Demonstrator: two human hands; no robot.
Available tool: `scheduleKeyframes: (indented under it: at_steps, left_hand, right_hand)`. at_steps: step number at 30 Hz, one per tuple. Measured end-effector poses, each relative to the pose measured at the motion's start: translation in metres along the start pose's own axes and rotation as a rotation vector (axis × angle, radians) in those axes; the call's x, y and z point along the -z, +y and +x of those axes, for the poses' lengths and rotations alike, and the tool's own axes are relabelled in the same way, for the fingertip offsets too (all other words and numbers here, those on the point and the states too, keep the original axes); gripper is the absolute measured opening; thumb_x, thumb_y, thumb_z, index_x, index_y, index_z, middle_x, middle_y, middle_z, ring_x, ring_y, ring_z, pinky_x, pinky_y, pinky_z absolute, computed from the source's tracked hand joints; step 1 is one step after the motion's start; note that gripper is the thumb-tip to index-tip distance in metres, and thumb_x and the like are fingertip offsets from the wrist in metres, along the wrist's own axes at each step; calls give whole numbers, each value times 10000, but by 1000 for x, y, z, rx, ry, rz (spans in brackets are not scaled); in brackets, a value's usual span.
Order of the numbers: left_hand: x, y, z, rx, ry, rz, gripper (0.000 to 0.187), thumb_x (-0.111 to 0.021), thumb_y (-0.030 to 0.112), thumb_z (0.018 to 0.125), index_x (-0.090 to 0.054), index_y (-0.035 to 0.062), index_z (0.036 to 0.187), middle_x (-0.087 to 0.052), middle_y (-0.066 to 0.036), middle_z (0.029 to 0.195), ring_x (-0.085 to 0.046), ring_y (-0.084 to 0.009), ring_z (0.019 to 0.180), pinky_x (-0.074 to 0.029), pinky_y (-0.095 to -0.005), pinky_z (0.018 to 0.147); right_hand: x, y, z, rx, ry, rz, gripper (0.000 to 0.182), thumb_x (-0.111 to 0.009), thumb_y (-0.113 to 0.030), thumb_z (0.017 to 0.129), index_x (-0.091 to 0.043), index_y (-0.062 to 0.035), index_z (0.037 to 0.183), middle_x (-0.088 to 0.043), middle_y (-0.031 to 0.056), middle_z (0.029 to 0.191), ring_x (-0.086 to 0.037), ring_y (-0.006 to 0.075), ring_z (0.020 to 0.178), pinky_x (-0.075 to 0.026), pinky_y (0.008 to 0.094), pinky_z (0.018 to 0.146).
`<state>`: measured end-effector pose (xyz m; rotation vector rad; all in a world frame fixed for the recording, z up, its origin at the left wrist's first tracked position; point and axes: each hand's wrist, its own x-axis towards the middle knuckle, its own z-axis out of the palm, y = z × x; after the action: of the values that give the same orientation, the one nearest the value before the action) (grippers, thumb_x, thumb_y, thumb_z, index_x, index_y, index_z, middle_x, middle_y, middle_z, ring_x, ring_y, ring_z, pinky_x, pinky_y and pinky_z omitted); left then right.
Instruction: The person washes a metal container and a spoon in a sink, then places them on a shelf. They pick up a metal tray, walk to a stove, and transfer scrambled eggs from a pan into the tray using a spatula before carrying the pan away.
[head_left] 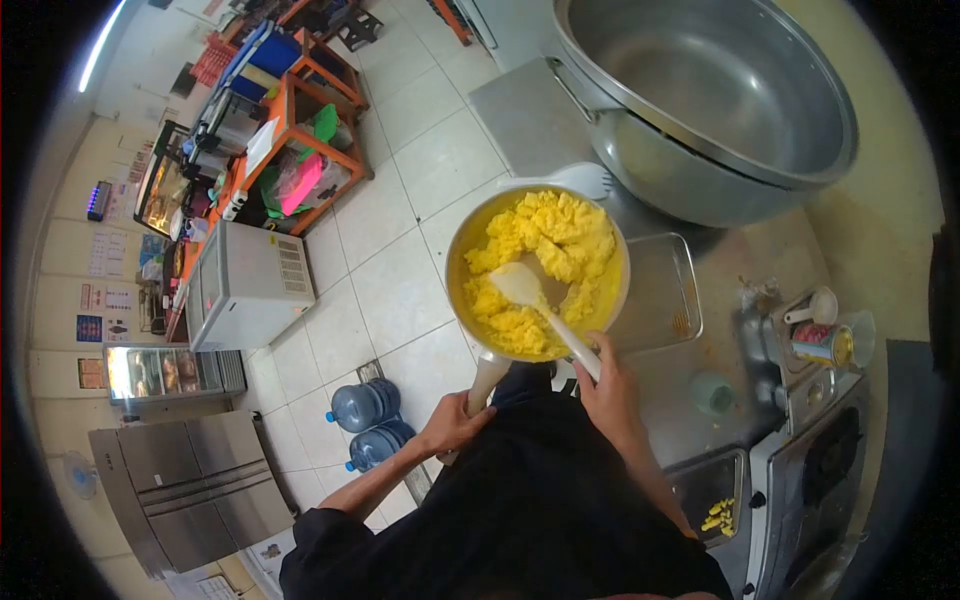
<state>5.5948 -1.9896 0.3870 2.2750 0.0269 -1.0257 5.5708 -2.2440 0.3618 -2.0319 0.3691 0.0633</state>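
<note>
I have the left hand (pixel 455 422) with its fingers wrapped around the handle of the pan (pixel 458 255), whose bowl sits beyond them, far and slightly right. My right hand (pixel 610 388) has its fingers closed on the near end of the pale spatula (pixel 565 337); the blade reaches far and left of them, into crumbly yellow food (pixel 570 240) inside the pan. Right of the pan I see the steel desk (pixel 650 385), with a large pot (pixel 650 160) farther off.
</note>
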Motion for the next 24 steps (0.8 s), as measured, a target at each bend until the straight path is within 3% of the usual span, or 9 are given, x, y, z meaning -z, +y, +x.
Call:
scheduleKeyframes:
  at_steps: [4,7,9,11,15,20,21,23,24]
  left_hand:
    - [52,11,45,-50,-37,-124,285,-603,258,836,-555,-23,833,-561,-82,582,-533,-130,458,-430,-284,446]
    - [105,20,94,-100,-47,-27,274,-595,243,840,-553,-28,837,-564,-88,575,-542,-135,462,-440,-288,449]
    - [141,22,127,-83,-75,-26,286,-605,251,826,-558,-31,826,-567,-97,567,-552,-159,465,-448,-311,459]
    - [175,11,176,-200,-3,95,303,-618,263,808,-565,-35,800,-570,-116,562,-567,-190,491,-456,-342,484]
    - [236,35,250,-185,-114,190,323,-632,274,794,-570,-43,783,-576,-143,581,-561,-208,509,-455,-366,508]
    - [268,51,320,-160,-240,119,252,-599,211,841,-517,-5,743,-507,-41,511,-475,-104,400,-385,-279,374]
    - [271,51,331,-163,-266,135,252,-602,212,840,-511,0,738,-498,-35,502,-470,-98,392,-380,-275,366]
    - [272,45,347,-235,-251,100,232,-605,190,841,-501,10,738,-471,-12,481,-449,-89,377,-360,-255,353]
    - [273,52,349,-243,-246,108,235,-603,193,847,-498,15,736,-461,-5,479,-438,-80,375,-351,-249,350]
  right_hand:
    - [-28,-27,58,103,102,-5,344,-576,-121,826,-462,-69,1146,-612,213,835,-588,404,778,-456,449,648]
    - [-45,-53,120,128,179,-120,344,-556,-105,819,-452,-65,1144,-604,224,828,-580,408,783,-454,458,669]
    - [-56,-75,157,19,89,-168,356,-545,-82,801,-444,-56,1142,-599,235,846,-580,401,804,-449,469,686]
    - [-77,-88,197,1,135,-176,357,-542,-88,799,-443,-53,1141,-600,236,855,-581,399,812,-450,468,696]
    - [-118,-91,262,-57,181,-147,371,-533,-118,806,-438,-49,1158,-606,222,882,-583,392,818,-456,465,712]
    - [-114,-88,280,-153,416,-11,363,-584,-202,825,-494,-31,1132,-596,174,970,-575,324,890,-455,410,761]
    - [-114,-72,267,-206,468,-21,363,-584,-202,825,-494,-31,1132,-596,174,970,-575,324,890,-455,410,761]
    - [-120,-15,223,-231,964,-138,370,-616,-167,804,-495,-11,1117,-567,162,998,-547,302,916,-439,399,785]
    - [-116,1,198,-390,1178,-314,396,-635,-156,787,-488,-2,1121,-557,171,994,-539,304,914,-433,404,793]
